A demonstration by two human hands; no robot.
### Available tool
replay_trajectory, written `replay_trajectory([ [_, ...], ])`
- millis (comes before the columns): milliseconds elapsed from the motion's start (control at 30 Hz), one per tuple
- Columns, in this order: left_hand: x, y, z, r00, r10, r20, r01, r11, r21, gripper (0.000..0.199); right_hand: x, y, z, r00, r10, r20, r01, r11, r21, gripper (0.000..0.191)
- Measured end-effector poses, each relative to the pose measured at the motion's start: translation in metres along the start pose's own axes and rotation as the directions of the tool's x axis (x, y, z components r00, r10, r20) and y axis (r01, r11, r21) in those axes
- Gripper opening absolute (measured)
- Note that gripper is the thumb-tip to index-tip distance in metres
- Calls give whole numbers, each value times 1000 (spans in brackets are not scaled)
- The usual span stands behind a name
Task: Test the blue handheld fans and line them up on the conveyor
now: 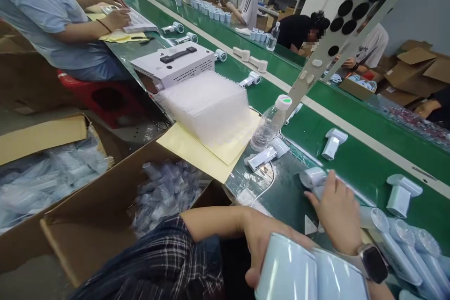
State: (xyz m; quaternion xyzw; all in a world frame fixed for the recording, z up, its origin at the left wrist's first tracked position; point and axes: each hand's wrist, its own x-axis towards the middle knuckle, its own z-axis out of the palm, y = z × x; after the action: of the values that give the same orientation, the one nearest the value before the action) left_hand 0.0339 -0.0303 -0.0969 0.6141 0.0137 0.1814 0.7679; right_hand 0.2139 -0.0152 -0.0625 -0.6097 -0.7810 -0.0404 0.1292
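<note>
Your left hand (263, 239) is closed around two pale blue pieces (288, 269) held low in front of you, thumb at their left side and fingers behind them. Your right hand (339, 213), with a watch (375, 261) on the wrist, reaches forward over the tabletop (284, 197), palm down, thumb spread to the left. Its fingertips are at a silver-white gadget (312, 177); blur and the hand itself hide whether they grip it or only touch it.

That gadget lies on the tabletop near the belt-side edge, just ahead and to the left of your right hand, and ahead and to the right of your left. The right hand is clearly nearer. The gadget's head runs roughly left to right, rising a little rightward, with its round end pointing left. The other part goes back toward you beneath your fingers, so you cannot make out its full length.

To the right of your right wrist, a row of pale blue gadgets (397, 248) lies side by side, their long axes slanting from upper left to lower right. Left of the reached-for gadget, another silver-white one, the spare gadget (263, 158), slants from lower left to upper right, just beside the clear bottle (267, 126). Beyond the edge, two more gadgets (404, 192) sit on the green belt (369, 164), handles pointing back toward you.
</note>
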Motion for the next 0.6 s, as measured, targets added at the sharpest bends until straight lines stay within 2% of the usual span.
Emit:
replay_trajectory([
  [67, 17, -5, 2, 966, 67, 251, -59, 998, -36, 91, 2, -12, -4, 985, -139, -104, 137, 990, -26, 54],
  [100, 25, -9, 7, 935, 121, 334, -108, 993, -56, 90, 4, -24, -1, 970, -222, -101, 222, 975, -7, 42],
  [167, 36, -14, 23, 890, 257, 377, -243, 966, -84, 91, 7, -52, 12, 942, -334, -22, 335, 940, 65, 33],
  [267, 35, -7, 51, 846, 397, 354, -397, 914, -77, 86, 12, -85, 38, 933, -357, 48, 352, 932, 85, 30],
  [333, 27, 3, 63, 843, 398, 362, -404, 913, -64, 84, 10, -95, 47, 935, -349, 69, 344, 936, 77, 34],
  [400, 21, 12, 68, 846, 353, 400, -342, 934, -100, 84, 1, -97, 48, 931, -354, 91, 348, 934, 79, 38],
  [500, 21, 19, 71, 899, 264, 349, -212, 960, -180, 87, -20, -93, 37, 902, -411, 135, 397, 910, 121, 39],
  [600, 21, 27, 77, 948, 218, 232, -183, 969, -164, 94, -29, -89, 26, 860, -481, 171, 452, 874, 180, 34],
])
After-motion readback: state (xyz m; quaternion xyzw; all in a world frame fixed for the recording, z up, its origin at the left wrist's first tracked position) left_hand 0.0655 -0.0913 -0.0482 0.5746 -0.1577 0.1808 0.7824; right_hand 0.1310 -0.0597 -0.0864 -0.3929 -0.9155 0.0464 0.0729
